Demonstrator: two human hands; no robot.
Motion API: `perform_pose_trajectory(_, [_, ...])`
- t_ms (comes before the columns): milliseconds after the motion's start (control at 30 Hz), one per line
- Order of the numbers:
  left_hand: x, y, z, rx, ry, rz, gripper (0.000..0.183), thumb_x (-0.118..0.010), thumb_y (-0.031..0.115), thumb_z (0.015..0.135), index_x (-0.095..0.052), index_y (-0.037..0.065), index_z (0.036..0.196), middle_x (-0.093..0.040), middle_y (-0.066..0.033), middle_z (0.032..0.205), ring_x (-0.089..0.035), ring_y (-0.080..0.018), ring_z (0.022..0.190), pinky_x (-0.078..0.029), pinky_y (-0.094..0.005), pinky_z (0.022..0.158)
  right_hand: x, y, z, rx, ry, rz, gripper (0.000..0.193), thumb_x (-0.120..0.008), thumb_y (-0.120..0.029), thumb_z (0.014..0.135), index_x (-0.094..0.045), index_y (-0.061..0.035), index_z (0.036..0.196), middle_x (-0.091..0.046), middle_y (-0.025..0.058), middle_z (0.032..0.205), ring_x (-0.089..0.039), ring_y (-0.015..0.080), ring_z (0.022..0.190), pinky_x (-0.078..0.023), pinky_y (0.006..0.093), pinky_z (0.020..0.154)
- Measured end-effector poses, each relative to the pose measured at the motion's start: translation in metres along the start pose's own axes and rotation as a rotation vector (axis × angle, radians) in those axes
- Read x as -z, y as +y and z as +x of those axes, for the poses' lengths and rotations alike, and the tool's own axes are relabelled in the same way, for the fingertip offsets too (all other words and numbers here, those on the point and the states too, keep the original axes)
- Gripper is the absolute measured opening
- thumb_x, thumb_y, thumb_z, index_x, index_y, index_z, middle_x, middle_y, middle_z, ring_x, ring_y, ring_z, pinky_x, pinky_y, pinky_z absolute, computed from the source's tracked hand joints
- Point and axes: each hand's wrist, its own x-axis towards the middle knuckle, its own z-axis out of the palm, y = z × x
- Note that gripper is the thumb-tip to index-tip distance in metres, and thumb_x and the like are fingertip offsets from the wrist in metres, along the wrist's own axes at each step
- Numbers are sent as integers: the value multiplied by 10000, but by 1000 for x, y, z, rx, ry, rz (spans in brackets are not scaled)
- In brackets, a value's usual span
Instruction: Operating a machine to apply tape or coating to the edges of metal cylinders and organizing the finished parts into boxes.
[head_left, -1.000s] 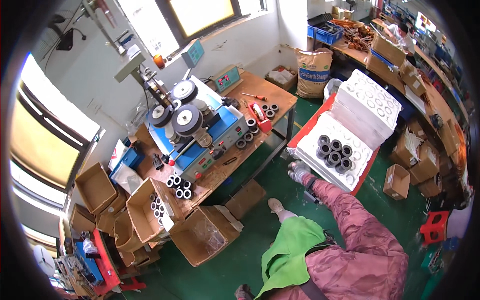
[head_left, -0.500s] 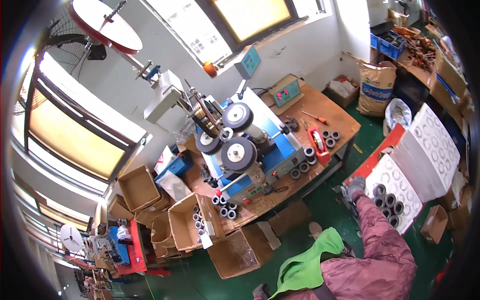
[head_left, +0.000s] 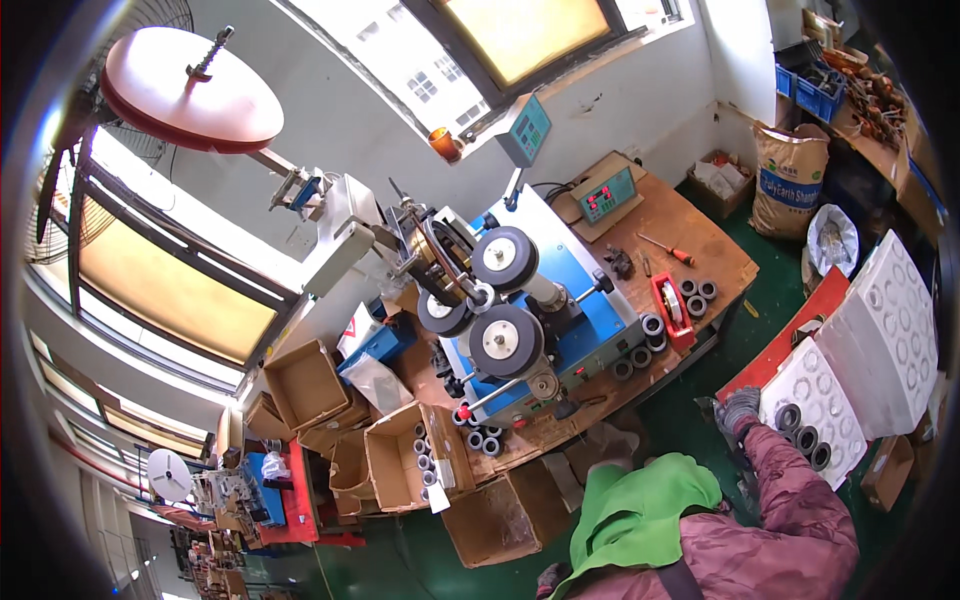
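My right hand (head_left: pixel 741 408), in a grey glove, is at the left edge of a white foam tray (head_left: pixel 838 420) with round recesses. Its fingers are too small and bunched to show what, if anything, they hold. Several dark grey rings (head_left: pixel 805 437) sit in a row on the tray, just right of my sleeve, which may hide others. My left hand (head_left: pixel 552 577), also gloved, hangs low at the bottom edge, partly behind the green apron (head_left: pixel 640 510); its fingers cannot be made out.
A blue machine (head_left: pixel 590 345) with black rollers stands on the wooden bench (head_left: pixel 715 240), among more rings (head_left: pixel 630 362), a red tape dispenser (head_left: pixel 673 312) and a screwdriver (head_left: pixel 668 250). Open cardboard boxes (head_left: pixel 500 520) are left of me. A second foam tray (head_left: pixel 885 335) stands upright at the right.
The whole view has shifted, so the bench and machine appear farther right and lower. Fewer rings show on the foam tray. My right hand stays near the tray's left edge.
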Motion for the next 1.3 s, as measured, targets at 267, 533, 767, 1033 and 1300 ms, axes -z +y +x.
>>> perform_pose_trajectory(267, [40,22,83,-97,39,-177,319,-547,244,761,-594,90,1036,-612,-118,1009,-586,-232,935,-464,-327,831,-2,2,6,86,-81,-30,491,-288,-457,854,-617,-143,1043,-588,71,1092,-496,253,1090,-268,440,958])
perform_pose_trajectory(533, [100,79,172,-103,180,-590,316,-500,218,802,-583,59,1062,-605,-123,1035,-580,-225,948,-436,-324,856,3,-3,11,108,-43,-38,465,-318,-437,844,-635,-128,987,-608,63,1026,-519,239,1026,-286,430,928])
perform_pose_trajectory(767, [83,100,155,224,6,-584,320,-425,253,860,-578,88,1088,-574,-123,1102,-546,-234,1004,-418,-318,884,-4,8,13,80,-76,-41,464,-330,-444,837,-622,-131,1017,-598,72,1056,-512,235,1045,-290,415,922])
perform_pose_trajectory(1033, [35,42,100,-111,74,58,303,-447,213,831,-579,101,1080,-594,-125,1061,-561,-242,987,-425,-323,873,-10,1,18,49,-12,-79,455,-314,-429,842,-642,-149,986,-614,52,1021,-516,237,1032,-310,412,889])
perform_pose_trajectory(1300, [21,39,76,-48,85,178,310,-610,305,720,-625,140,983,-626,-92,969,-587,-224,894,-448,-342,803,-8,-8,22,53,-112,-119,456,-291,-425,852,-641,-163,979,-615,55,1024,-533,235,1020,-312,405,882])
